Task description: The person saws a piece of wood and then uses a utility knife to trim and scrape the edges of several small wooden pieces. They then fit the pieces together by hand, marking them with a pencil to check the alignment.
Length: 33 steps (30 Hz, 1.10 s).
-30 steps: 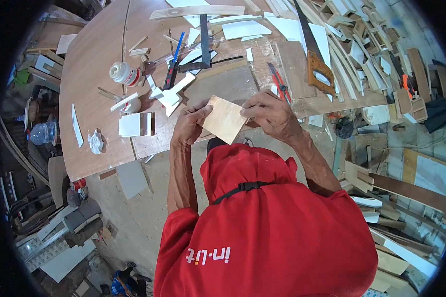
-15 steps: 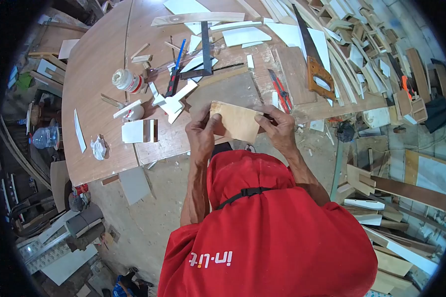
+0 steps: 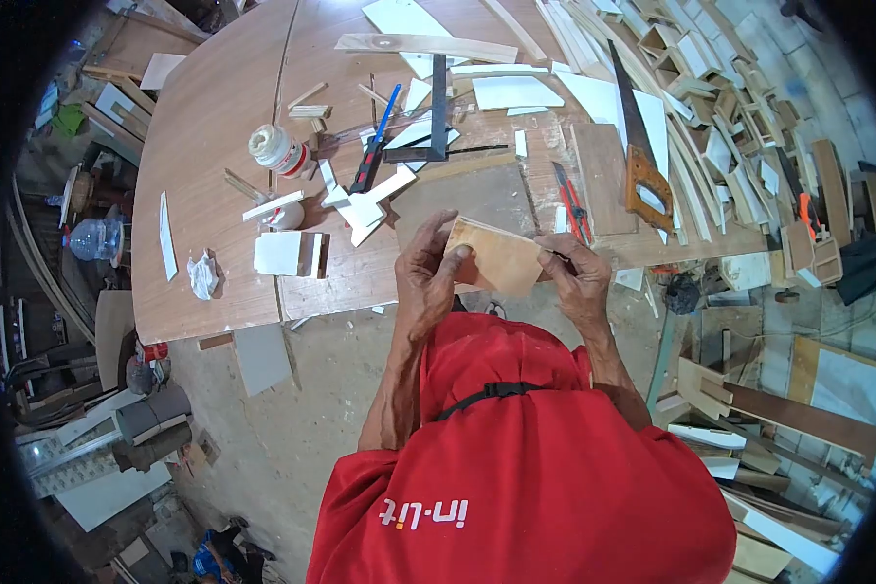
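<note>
A small light-brown wooden piece (image 3: 496, 258) is held up at the table's near edge, between both hands. My left hand (image 3: 430, 265) grips its left side, thumb on the near face and fingers behind. My right hand (image 3: 576, 271) pinches its upper right corner. Beyond it, a grey-brown flat board (image 3: 477, 200) lies on the table. Left of the hands are joined white strips (image 3: 358, 208) and a white block with wooden edges (image 3: 278, 254).
On the wooden table (image 3: 204, 175) are a glue jar (image 3: 278, 151), a black square (image 3: 439, 107), a blue-and-black tool (image 3: 368, 164), red-handled pliers or cutter (image 3: 574, 209) and a handsaw (image 3: 646, 185). Wood offcuts (image 3: 720, 107) pile up at the right.
The view has shifted, so the table's contents appear further right. Both hands still hold the wooden piece, which has tilted slightly, its right side lower.
</note>
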Each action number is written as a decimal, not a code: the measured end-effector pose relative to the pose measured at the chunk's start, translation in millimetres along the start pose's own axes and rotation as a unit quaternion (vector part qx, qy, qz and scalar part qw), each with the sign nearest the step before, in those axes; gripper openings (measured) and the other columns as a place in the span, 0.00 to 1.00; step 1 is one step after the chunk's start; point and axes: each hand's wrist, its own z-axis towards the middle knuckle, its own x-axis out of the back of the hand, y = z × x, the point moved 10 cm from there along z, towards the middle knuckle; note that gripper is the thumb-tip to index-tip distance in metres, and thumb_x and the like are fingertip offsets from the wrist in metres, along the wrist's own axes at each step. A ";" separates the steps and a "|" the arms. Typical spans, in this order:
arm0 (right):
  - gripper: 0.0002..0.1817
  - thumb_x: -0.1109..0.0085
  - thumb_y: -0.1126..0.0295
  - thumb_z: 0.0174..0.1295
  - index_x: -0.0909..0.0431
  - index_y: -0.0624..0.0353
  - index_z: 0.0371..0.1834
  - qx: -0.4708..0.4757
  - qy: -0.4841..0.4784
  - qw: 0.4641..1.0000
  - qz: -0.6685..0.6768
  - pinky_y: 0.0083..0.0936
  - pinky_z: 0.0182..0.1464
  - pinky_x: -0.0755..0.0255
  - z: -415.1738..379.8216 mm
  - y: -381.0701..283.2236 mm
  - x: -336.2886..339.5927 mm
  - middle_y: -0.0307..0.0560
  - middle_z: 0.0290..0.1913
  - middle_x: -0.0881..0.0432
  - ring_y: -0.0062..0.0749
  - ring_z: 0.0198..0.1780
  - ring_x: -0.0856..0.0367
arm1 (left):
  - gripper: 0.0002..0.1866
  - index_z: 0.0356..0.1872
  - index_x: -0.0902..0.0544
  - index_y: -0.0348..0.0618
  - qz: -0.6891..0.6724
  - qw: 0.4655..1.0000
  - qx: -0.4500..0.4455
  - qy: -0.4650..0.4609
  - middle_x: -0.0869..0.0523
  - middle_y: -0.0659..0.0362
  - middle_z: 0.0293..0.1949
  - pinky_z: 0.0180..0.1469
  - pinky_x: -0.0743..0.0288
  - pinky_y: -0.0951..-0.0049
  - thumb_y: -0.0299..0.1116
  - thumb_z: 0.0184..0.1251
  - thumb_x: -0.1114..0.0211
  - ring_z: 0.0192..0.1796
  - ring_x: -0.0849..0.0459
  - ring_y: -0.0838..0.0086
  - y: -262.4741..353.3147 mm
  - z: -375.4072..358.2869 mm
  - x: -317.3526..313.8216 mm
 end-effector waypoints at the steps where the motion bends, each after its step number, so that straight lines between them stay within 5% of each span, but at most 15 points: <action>1: 0.08 0.39 0.79 0.61 0.17 0.65 0.43 -0.011 -0.003 1.000 0.024 0.20 0.42 0.21 0.2 -3.7 -1.5 0.42 0.41 0.17 0.22 0.41 0.19 | 0.24 0.62 0.26 0.37 0.001 1.000 0.014 -0.008 0.15 0.54 0.47 0.52 0.23 0.72 0.23 0.65 0.35 0.48 0.17 0.74 0.4 -1.0 -1.2; 21: 0.09 0.37 0.79 0.60 0.18 0.66 0.44 0.012 0.000 0.999 0.032 0.19 0.35 0.19 -1.2 -16.8 -0.7 0.45 0.41 0.18 0.23 0.38 0.19 | 0.21 0.56 0.25 0.37 -0.089 0.996 0.009 -0.016 0.16 0.58 0.44 0.48 0.21 0.75 0.22 0.62 0.32 0.44 0.17 0.76 -0.1 -8.7 0.9; 30: 0.12 0.40 0.69 0.66 0.18 0.66 0.45 -0.078 -0.055 0.995 -0.006 0.20 0.36 0.22 -2.3 1.0 -8.2 0.43 0.31 0.16 0.20 0.34 0.19 | 0.26 0.61 0.30 0.38 -0.047 0.999 0.021 0.002 0.15 0.57 0.42 0.46 0.21 0.76 0.22 0.61 0.32 0.44 0.17 0.77 -12.5 -2.1 7.7; 33: 0.10 0.39 0.71 0.64 0.17 0.67 0.44 -0.134 0.007 0.988 0.081 0.19 0.37 0.23 -3.2 14.1 -3.5 0.44 0.33 0.16 0.19 0.36 0.19 | 0.25 0.60 0.29 0.37 -0.019 1.000 0.002 0.012 0.15 0.56 0.43 0.45 0.21 0.76 0.22 0.61 0.32 0.44 0.17 0.77 -4.2 -0.3 3.2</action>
